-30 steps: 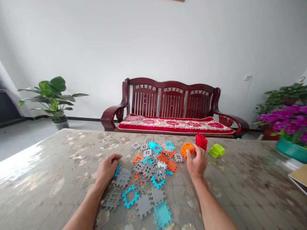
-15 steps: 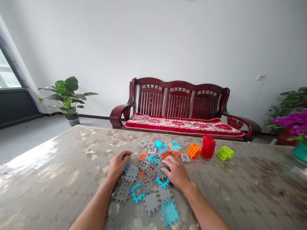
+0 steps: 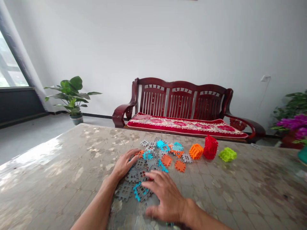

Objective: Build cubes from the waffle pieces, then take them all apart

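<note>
A loose pile of flat interlocking puzzle tiles with notched edges lies on the table, some with window-like grids. My left hand [image 3: 124, 163] rests at the pile's left side, fingers stretched out by a blue tile [image 3: 148, 155] and grey tiles. My right hand [image 3: 165, 196] is spread over the near part, its fingertips at a grey grid tile [image 3: 143, 174] and a blue frame tile [image 3: 137, 191]. Two orange tiles, one of them the orange square tile [image 3: 180, 165], lie beyond it. The right hand hides some tiles beneath it.
To the pile's right stand an orange tile-built shape [image 3: 196, 151], a red one [image 3: 210, 147] and a lime-green one [image 3: 227, 154]. Behind the table [image 3: 81, 179] is a wooden bench [image 3: 179, 100] with a red cushion. A potted plant [image 3: 73, 95] stands at left, purple flowers [image 3: 294, 124] at right.
My right hand has come nearer and its fingers have spread. My left hand has moved slightly right and stretched its fingers. Grey tiles are bunched differently, and orange tiles now show farther right.
</note>
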Available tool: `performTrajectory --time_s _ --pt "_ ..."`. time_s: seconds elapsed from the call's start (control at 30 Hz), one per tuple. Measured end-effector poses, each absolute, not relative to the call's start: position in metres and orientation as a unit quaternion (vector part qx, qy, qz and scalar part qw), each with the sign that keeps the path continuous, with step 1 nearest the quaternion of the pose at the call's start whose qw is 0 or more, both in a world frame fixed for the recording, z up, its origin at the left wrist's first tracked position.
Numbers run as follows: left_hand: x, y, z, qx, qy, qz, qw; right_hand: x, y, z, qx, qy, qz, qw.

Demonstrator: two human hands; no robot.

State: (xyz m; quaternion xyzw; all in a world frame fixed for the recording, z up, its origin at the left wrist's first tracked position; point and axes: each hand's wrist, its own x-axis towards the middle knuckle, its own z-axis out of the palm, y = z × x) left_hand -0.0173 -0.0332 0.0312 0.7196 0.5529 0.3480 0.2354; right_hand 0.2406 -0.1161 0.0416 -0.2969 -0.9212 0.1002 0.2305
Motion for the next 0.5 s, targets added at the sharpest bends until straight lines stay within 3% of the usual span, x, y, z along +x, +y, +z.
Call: performTrajectory --time_s 0.23,0.5 --pt "-0.016 -0.032 0.032 0.756 0.541 0.305 0.208 0.266 -0.106 0.034 -0.279 -0.942 0.04 0.182" --pt "-0.016 -0.027 0.027 0.744 0.564 0.305 0.19 0.291 -0.052 0.026 -0.291 -0.916 -0.008 0.275"
